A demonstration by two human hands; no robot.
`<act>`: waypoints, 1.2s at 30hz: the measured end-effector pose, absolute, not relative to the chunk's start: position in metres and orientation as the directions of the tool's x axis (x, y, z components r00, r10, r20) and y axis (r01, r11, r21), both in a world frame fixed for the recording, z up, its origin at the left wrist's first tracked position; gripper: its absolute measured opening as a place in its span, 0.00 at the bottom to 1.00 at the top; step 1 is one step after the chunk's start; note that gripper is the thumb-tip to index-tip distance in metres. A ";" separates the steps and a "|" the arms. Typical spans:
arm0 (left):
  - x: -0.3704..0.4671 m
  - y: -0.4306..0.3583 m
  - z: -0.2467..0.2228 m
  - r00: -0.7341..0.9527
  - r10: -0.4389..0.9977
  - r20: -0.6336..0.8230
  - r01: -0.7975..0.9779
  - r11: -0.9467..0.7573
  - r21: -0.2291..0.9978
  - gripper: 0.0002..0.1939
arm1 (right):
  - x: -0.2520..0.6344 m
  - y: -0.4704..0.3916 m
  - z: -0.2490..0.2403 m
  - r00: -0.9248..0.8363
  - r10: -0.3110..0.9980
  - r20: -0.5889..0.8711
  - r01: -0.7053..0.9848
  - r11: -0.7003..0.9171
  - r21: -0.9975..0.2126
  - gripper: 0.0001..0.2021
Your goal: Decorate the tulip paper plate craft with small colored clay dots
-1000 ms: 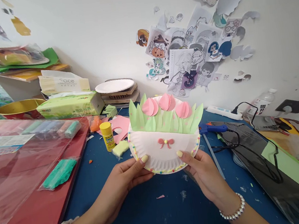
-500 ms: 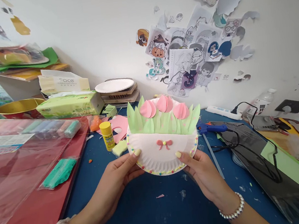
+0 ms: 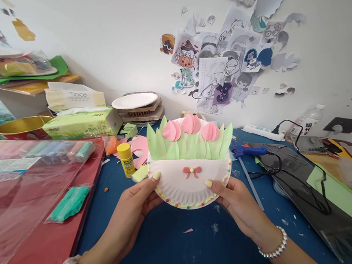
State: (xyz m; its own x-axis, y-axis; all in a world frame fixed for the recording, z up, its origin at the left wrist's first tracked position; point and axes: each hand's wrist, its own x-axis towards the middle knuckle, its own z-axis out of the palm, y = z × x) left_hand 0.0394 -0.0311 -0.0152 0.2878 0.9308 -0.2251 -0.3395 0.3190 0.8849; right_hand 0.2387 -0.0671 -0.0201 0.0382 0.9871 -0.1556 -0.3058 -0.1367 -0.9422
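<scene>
Teal wrapped clay lies left of a yellow glue stick, the left hand pinches one side of a paper-plate tulip basket held above the blue tabletop, the right hand pinches its other side, and a blue glue gun lies beyond.

White plate, multicoloured dotted rim, pale-green grass, pink flowers
</scene>
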 end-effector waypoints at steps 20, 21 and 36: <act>0.036 -0.033 -0.011 0.230 0.946 -0.227 -0.369 0.301 0.879 0.15 | 0.237 -0.070 -0.019 0.021 0.987 -0.158 -0.278 -0.146 -0.950 0.20; 0.036 -0.032 -0.011 0.225 0.949 -0.220 -0.377 0.293 0.879 0.14 | 0.237 -0.070 -0.017 0.018 0.987 -0.161 -0.276 -0.149 -0.950 0.20; 0.034 -0.029 -0.006 0.154 0.962 -0.224 -0.373 0.267 0.889 0.12 | 0.236 -0.071 -0.011 0.007 0.982 -0.191 -0.257 -0.183 -0.949 0.22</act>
State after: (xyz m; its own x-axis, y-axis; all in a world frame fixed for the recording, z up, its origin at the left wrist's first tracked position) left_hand 0.0339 -0.0294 -0.0057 0.1536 0.9624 -0.2242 -0.3730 0.2665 0.8887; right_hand 0.2357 -0.0711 -0.0113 0.0069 0.9815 -0.1912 -0.2572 -0.1831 -0.9489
